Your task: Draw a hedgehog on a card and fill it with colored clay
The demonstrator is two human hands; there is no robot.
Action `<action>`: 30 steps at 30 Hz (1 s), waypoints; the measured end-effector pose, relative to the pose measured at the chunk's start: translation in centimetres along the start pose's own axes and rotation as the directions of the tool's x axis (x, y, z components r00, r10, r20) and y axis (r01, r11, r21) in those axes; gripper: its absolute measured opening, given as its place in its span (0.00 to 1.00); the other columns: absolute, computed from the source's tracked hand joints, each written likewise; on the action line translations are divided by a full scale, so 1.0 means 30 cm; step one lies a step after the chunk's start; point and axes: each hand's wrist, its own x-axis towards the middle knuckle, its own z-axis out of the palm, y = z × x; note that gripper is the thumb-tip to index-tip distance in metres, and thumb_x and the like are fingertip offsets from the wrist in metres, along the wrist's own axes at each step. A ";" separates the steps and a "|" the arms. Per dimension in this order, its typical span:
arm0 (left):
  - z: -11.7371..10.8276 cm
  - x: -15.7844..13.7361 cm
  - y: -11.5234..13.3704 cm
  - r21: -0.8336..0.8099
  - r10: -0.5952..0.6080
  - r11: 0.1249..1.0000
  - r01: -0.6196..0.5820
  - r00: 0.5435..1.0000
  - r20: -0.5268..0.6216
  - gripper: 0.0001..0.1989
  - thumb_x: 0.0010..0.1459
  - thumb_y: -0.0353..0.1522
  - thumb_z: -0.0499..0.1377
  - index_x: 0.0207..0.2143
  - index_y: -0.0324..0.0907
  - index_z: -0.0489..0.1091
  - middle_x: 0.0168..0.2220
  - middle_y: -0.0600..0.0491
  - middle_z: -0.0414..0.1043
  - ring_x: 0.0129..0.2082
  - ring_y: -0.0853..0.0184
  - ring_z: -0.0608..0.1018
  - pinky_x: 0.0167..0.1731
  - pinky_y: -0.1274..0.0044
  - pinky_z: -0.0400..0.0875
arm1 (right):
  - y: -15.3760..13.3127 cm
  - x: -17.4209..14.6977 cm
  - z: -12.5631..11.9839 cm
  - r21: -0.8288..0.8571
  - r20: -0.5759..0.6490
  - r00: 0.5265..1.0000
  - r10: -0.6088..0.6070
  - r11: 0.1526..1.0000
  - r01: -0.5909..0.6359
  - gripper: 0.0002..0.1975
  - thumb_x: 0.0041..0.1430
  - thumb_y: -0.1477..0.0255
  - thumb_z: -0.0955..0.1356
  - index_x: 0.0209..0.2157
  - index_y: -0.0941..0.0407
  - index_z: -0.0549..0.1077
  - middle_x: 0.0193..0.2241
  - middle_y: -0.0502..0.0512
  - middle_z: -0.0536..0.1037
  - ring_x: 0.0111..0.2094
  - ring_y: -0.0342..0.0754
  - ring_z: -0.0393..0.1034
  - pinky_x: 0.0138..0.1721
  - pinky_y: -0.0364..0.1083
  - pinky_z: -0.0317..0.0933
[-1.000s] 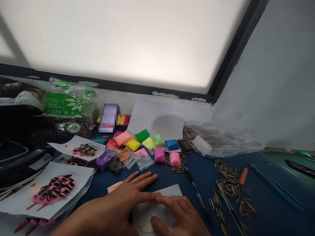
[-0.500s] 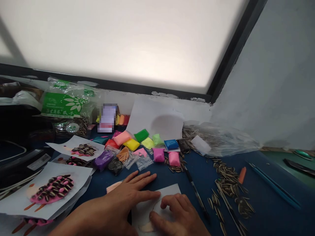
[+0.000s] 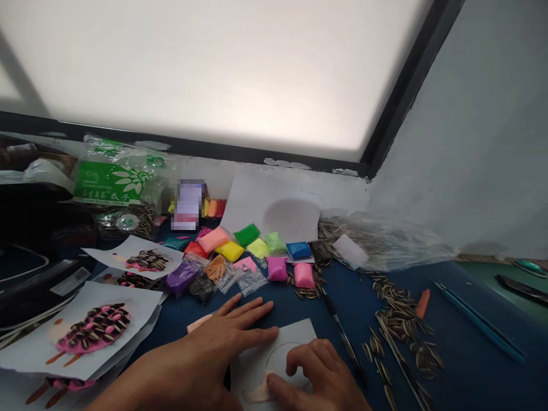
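Observation:
A white sheet of paper [image 3: 250,365] lies in front of me, with a curved pencil outline drawn on it. Soft peach clay [image 3: 259,393] fills the pointed lower left part of the outline. My left hand [image 3: 218,348] rests flat on the sheet's left side, its fingers spread and the index fingertip near the top edge. With its thumb, my right hand [image 3: 323,374] presses the right end of the clay. Its other fingers are curled, apart from the thumb, and hide part of the drawing. A peach piece [image 3: 198,323] shows partly behind my left hand.
Finished seed-and-clay pictures [image 3: 137,308] lie stacked at left. Coloured clay packets [image 3: 229,250] spread across the back. At right are a black pen [image 3: 342,328], loose sunflower seeds [image 3: 394,308], an orange clay stick [image 3: 423,303] and blue tweezers [image 3: 477,319]. A seed bag [image 3: 107,182] stands back left.
My right hand has shifted slightly right, and its thumb has slid along the clay. More of the drawn curve and the peach clay shows. My left hand stays in place.

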 end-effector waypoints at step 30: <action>0.034 0.018 -0.007 0.021 0.050 0.999 -0.049 0.998 -0.047 0.48 0.42 0.45 0.73 0.65 0.54 0.61 0.71 0.48 0.43 0.70 0.40 0.44 0.64 0.44 0.40 | 0.011 -0.032 0.022 -0.076 0.078 0.996 -0.033 0.996 0.039 0.15 0.70 0.60 0.60 0.41 0.52 0.74 0.29 0.51 0.68 0.26 0.47 0.61 0.30 0.47 0.53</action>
